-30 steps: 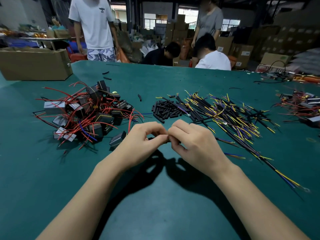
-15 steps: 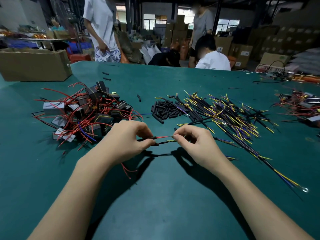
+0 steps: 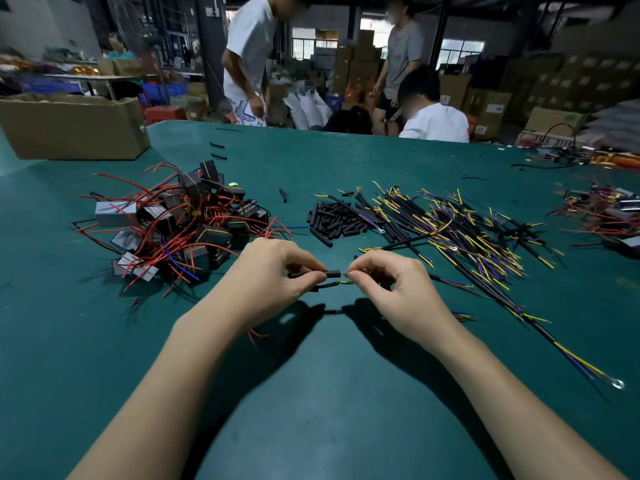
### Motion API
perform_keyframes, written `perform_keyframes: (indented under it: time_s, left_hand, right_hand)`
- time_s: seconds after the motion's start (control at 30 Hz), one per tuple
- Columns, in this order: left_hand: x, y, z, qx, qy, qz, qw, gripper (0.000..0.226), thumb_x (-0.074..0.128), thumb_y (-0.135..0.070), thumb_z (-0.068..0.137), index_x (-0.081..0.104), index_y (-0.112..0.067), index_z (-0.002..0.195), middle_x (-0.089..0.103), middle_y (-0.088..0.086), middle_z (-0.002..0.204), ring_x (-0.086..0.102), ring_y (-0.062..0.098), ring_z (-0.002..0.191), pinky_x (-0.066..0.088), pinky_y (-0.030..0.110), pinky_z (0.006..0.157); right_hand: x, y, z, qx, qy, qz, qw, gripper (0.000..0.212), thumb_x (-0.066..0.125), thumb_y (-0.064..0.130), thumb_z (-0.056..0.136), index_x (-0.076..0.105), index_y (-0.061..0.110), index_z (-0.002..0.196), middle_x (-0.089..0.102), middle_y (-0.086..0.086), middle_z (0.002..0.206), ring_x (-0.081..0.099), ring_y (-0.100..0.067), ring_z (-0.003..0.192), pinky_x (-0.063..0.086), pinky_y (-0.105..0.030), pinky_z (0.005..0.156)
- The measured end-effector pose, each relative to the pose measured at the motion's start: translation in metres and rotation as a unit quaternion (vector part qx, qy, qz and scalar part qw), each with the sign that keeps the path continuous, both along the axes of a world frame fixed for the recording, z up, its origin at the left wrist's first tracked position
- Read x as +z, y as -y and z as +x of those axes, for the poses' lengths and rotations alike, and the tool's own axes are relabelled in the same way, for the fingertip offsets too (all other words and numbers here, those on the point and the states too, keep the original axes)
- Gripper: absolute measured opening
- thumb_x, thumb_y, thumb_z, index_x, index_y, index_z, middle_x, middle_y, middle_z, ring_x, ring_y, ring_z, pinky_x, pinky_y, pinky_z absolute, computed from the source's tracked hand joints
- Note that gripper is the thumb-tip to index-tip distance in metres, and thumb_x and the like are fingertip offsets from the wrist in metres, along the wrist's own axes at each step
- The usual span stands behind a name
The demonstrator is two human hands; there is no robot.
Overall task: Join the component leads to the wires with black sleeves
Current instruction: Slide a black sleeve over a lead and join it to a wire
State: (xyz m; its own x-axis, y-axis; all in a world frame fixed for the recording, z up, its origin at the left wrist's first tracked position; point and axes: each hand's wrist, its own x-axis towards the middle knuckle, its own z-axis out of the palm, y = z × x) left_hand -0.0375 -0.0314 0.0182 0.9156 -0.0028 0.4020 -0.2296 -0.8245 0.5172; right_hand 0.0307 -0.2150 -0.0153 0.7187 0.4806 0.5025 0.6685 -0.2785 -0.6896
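1. Two hands meet over the mat (image 3: 311, 393), near the body, likely so the small joint sits right under the eyes.
2. Left hand (image 3: 266, 271) pinches a black sleeve (image 3: 334, 274) and the lead behind it between thumb and fingertips; the sleeve pokes out toward the right, probably ready to slide across the joint.
3. Right hand (image 3: 394, 285) pinches a wire end (image 3: 344, 282) at its tip, fingers curled tight, just beside the sleeve's mouth. Whether the bare ends already touch is too small to tell.
4. Supplies lie in separate heaps within reach: components (image 3: 180, 220) with red leads on the left, loose sleeves (image 3: 332, 220) in the middle, wires (image 3: 460, 233) on the right. That split seems to let each hand fetch from its own side.
5. My judgement: the joint is being lined up, with the sleeve not yet over it.
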Motion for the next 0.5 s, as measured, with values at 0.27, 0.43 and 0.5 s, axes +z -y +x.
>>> perform_keyframes:
  time_s: [0.27,0.43,0.5]
  left_hand:
    - [-0.0003,-0.0027,0.0000,-0.009,-0.004,-0.018,1.000,0.007,0.071,-0.022,0.083,0.078,-0.020,0.085,0.063,-0.007,0.063,0.057,0.015,0.065,0.046,0.030,0.067]
    - [-0.0009,0.0022,-0.0004,-0.024,0.005,-0.061,0.998,0.006,0.072,-0.019,0.083,0.077,-0.017,0.085,0.069,0.001,0.070,0.058,0.012,0.068,0.045,0.021,0.067]
    - [-0.0014,0.0040,0.0008,-0.025,0.011,-0.061,0.998,0.006,0.073,-0.019,0.082,0.077,-0.017,0.085,0.069,0.001,0.072,0.059,0.013,0.069,0.045,0.020,0.069]
  right_hand:
    - [0.0009,-0.0012,-0.0015,0.009,0.003,0.019,1.000,0.018,0.064,0.008,0.087,0.063,0.023,0.078,0.058,0.009,0.069,0.048,-0.004,0.062,0.038,-0.015,0.061]
    - [0.0019,-0.0011,-0.0025,0.014,-0.005,0.027,1.000,0.021,0.065,0.009,0.087,0.063,0.027,0.076,0.061,0.004,0.071,0.050,-0.008,0.063,0.041,-0.023,0.061]
    - [0.0020,-0.0018,-0.0020,0.010,-0.023,0.034,0.999,0.023,0.066,0.010,0.087,0.063,0.029,0.075,0.060,0.008,0.067,0.049,-0.009,0.060,0.041,-0.024,0.059]
